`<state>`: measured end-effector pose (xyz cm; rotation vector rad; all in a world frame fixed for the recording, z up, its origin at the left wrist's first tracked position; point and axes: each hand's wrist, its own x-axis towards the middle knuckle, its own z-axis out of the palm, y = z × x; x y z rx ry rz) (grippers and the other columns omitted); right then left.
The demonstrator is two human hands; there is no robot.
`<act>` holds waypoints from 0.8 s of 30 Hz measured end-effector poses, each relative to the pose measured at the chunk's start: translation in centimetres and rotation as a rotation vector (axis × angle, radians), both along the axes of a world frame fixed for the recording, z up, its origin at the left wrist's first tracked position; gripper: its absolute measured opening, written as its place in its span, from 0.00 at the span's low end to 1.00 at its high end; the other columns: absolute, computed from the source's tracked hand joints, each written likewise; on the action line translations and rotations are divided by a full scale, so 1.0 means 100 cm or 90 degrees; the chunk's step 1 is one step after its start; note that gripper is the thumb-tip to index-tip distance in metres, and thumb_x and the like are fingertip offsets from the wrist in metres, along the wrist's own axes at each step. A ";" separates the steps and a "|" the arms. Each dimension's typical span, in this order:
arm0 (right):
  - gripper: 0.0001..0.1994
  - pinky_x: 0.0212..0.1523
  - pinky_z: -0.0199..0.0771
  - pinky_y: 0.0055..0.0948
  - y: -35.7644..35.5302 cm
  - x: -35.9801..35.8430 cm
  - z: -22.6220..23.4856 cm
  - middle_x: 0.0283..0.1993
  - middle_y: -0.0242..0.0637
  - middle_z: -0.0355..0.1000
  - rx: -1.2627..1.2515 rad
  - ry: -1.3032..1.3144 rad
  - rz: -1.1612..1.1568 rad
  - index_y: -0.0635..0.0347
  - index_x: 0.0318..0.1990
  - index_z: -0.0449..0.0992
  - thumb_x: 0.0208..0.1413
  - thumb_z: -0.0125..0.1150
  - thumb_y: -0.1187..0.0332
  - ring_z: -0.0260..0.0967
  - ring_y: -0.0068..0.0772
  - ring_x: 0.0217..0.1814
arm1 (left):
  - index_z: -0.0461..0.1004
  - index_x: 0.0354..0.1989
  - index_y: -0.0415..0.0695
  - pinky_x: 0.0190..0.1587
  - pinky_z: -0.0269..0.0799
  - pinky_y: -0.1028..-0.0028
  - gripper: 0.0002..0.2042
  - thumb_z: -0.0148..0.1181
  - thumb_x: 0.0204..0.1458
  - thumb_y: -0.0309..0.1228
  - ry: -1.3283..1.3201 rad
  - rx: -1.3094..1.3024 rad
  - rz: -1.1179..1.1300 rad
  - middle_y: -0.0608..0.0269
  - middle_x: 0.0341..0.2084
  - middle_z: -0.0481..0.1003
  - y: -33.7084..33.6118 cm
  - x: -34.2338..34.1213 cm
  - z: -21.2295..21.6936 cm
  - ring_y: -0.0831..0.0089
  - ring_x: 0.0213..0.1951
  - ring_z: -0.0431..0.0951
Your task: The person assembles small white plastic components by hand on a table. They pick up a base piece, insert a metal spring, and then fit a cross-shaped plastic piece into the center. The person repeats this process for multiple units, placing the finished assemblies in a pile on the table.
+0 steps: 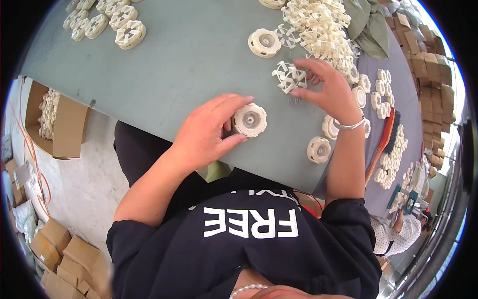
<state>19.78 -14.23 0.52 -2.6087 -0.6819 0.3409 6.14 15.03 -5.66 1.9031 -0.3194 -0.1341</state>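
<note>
My left hand (201,130) is closed round the side of a cream round plastic housing (242,130) with a clear, dish-like centre, at the near part of the grey-green table. To its right, my right hand (329,88) pinches the edge of a cream pronged plastic ring (290,76) between thumb and fingers. Thin wire coils, perhaps a spring, show just under that ring. Beyond the right hand lies a heap of similar pronged rings (318,25). Another round housing (265,43) sits beside the heap, and one more housing (318,149) rests near my right forearm.
Several slotted cream rings (130,34) stand at the far left of the table. An open carton (69,127) of parts is on the floor at left. A brush with an orange handle (386,132) lies on the right. Another person (398,234) is at the lower right.
</note>
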 end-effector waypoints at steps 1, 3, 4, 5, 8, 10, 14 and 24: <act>0.32 0.51 0.81 0.37 0.001 -0.001 0.000 0.55 0.37 0.80 0.011 0.003 -0.001 0.53 0.64 0.80 0.50 0.83 0.64 0.78 0.38 0.47 | 0.77 0.69 0.51 0.35 0.75 0.76 0.37 0.77 0.45 0.20 -0.004 0.001 0.003 0.66 0.56 0.80 0.000 0.000 0.000 0.79 0.30 0.71; 0.30 0.51 0.82 0.36 0.002 -0.007 -0.002 0.54 0.37 0.81 0.032 0.010 -0.005 0.53 0.63 0.81 0.50 0.82 0.65 0.78 0.38 0.46 | 0.77 0.69 0.50 0.35 0.75 0.76 0.37 0.76 0.46 0.19 -0.006 -0.008 0.004 0.66 0.55 0.80 0.000 0.000 0.000 0.79 0.30 0.71; 0.29 0.51 0.82 0.36 0.002 -0.007 -0.003 0.53 0.37 0.81 0.048 0.006 0.004 0.54 0.63 0.81 0.51 0.82 0.66 0.78 0.37 0.46 | 0.77 0.69 0.50 0.34 0.75 0.76 0.37 0.76 0.46 0.19 -0.006 -0.012 0.003 0.66 0.55 0.81 0.000 0.000 0.000 0.79 0.29 0.71; 0.28 0.51 0.83 0.35 0.003 -0.008 -0.005 0.53 0.36 0.82 0.063 0.001 0.012 0.55 0.62 0.82 0.52 0.81 0.67 0.79 0.37 0.46 | 0.77 0.69 0.50 0.34 0.75 0.76 0.36 0.75 0.46 0.18 -0.002 -0.012 0.001 0.66 0.55 0.81 0.000 0.000 0.000 0.79 0.29 0.71; 0.25 0.49 0.83 0.31 -0.003 -0.011 -0.011 0.49 0.36 0.83 0.121 -0.004 -0.051 0.58 0.62 0.81 0.56 0.78 0.70 0.80 0.34 0.45 | 0.77 0.69 0.49 0.34 0.75 0.77 0.36 0.75 0.47 0.18 0.000 -0.014 -0.008 0.66 0.55 0.81 0.001 0.001 0.000 0.79 0.29 0.72; 0.22 0.47 0.82 0.29 -0.010 -0.012 -0.014 0.46 0.36 0.83 0.163 0.003 -0.109 0.59 0.62 0.81 0.59 0.76 0.72 0.80 0.31 0.44 | 0.77 0.69 0.49 0.34 0.75 0.77 0.36 0.74 0.47 0.17 -0.007 -0.015 -0.006 0.66 0.55 0.81 0.001 0.002 0.000 0.79 0.30 0.72; 0.19 0.43 0.79 0.26 -0.008 -0.033 -0.007 0.42 0.35 0.82 0.325 0.192 -0.141 0.60 0.61 0.81 0.63 0.73 0.72 0.78 0.27 0.40 | 0.77 0.69 0.49 0.34 0.76 0.77 0.36 0.74 0.47 0.17 0.002 -0.025 -0.008 0.65 0.57 0.80 0.003 0.002 0.001 0.79 0.30 0.73; 0.30 0.41 0.76 0.27 0.020 -0.041 -0.001 0.58 0.34 0.75 0.104 0.059 0.036 0.55 0.65 0.80 0.52 0.77 0.75 0.72 0.28 0.37 | 0.76 0.71 0.50 0.36 0.77 0.77 0.37 0.73 0.48 0.16 0.027 -0.030 -0.016 0.61 0.61 0.79 0.006 0.002 0.001 0.79 0.32 0.75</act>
